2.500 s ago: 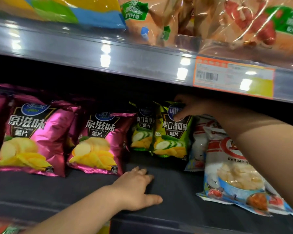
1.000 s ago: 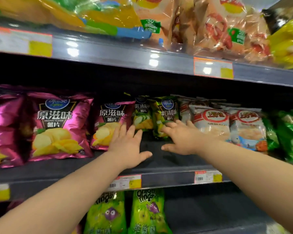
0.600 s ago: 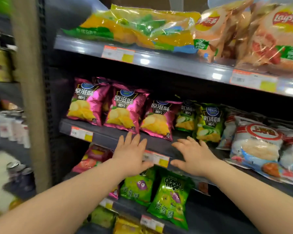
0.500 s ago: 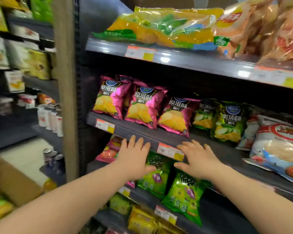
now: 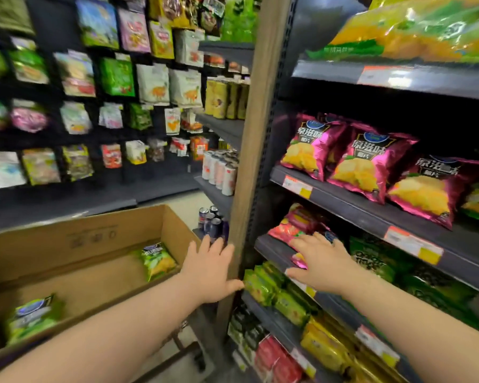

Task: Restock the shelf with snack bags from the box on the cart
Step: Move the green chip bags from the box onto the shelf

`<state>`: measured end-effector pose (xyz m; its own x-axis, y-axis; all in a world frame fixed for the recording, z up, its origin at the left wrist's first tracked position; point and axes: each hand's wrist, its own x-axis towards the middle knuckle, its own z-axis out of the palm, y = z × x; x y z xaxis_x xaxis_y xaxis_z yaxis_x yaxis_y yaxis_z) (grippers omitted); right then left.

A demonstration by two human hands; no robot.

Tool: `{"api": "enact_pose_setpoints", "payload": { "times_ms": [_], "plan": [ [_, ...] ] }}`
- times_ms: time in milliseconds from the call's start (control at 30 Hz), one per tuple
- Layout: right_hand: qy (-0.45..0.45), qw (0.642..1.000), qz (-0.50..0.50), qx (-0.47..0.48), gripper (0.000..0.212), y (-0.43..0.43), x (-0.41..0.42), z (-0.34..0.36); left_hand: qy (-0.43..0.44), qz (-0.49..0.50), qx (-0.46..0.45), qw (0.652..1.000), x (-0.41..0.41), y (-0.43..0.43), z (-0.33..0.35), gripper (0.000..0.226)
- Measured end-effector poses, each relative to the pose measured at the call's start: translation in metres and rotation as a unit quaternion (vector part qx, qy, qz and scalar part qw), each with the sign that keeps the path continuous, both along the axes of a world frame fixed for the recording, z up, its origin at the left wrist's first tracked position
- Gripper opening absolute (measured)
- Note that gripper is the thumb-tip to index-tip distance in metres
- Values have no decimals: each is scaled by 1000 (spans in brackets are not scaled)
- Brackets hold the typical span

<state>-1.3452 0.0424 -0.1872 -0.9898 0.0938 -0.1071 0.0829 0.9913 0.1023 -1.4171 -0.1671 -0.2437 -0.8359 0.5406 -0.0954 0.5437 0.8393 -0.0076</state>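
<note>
Scanning from the left: the cardboard box sits low with its top open. One green snack bag lies near its front corner and a second green bag leans against the far right wall. My view has the left hand just past that wall, in front of the wooden post, with fingers straight, spread and empty. The right hand is also flat and empty (contact I can't judge), over the front edge of the lower shelf. Up right, three magenta potato chip bags lean on the middle shelf.
</note>
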Motion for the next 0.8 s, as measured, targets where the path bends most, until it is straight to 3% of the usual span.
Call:
{"api": "enact_pose_setpoints", "payload": {
  "times_ms": [500, 800],
  "plan": [
    [-91, 988, 122, -20, 65, -251, -167, -74, -91, 196, -9, 976, -102, -283, -74, 88],
    [-163, 977, 136, -1, 61, -311, -225, -124, -175, 257, 22, 950, -130, -358, -130, 88]
  ]
}}
